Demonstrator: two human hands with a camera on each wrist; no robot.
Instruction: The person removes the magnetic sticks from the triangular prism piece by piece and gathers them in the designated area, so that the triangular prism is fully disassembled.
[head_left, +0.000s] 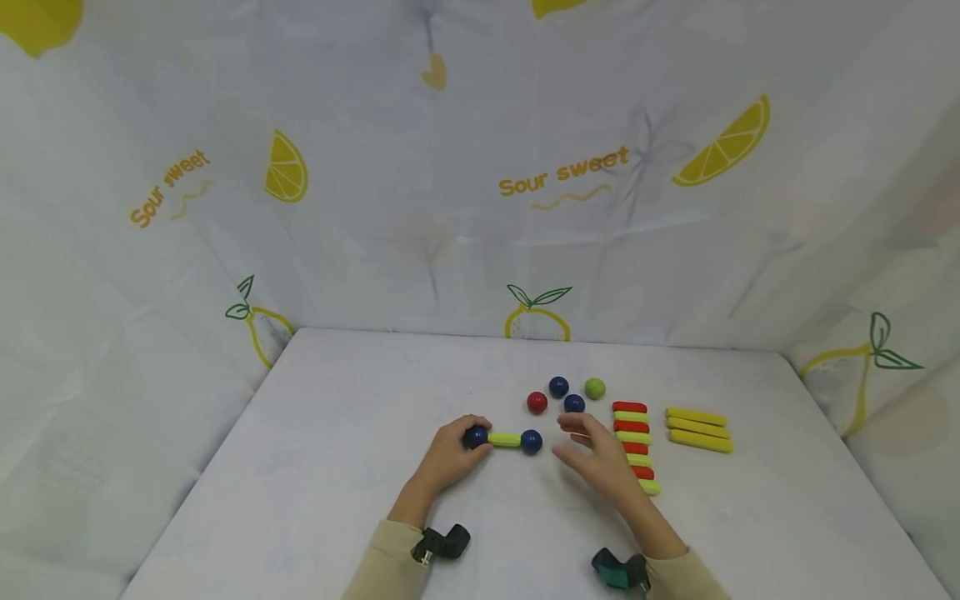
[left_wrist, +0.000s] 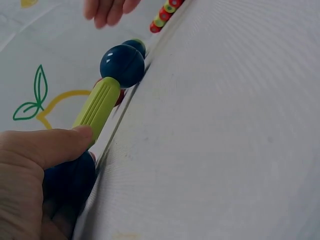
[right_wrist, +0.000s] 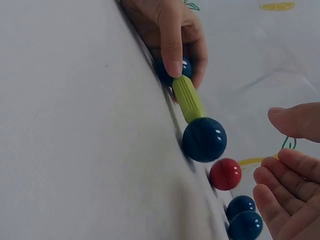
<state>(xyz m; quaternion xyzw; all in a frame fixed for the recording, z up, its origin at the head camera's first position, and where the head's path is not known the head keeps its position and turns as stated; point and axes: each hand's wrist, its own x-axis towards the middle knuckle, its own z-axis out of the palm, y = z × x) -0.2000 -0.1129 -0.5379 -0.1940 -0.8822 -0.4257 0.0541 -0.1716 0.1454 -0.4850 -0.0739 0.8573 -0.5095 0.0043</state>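
Observation:
A lime-green rod (head_left: 505,439) joins two dark blue balls, one at each end. My left hand (head_left: 450,454) grips the left blue ball (head_left: 476,437); in the left wrist view its thumb (left_wrist: 60,145) lies by the rod's near end. At the rod's other end, the right blue ball (head_left: 531,442) is untouched. Just right of it my right hand (head_left: 600,461) hovers, holding nothing, with thumb and fingers apart. In the right wrist view that hand's fingers (right_wrist: 287,185) are extended, and the joined piece appears beyond them.
Behind the right hand lie a red ball (head_left: 537,402), two blue balls (head_left: 558,387) and a green ball (head_left: 595,388). Several short red and lime rods (head_left: 632,427) form a column, partly covered by the right hand. Three longer yellow rods (head_left: 699,429) lie farther right on the white table (head_left: 300,483).

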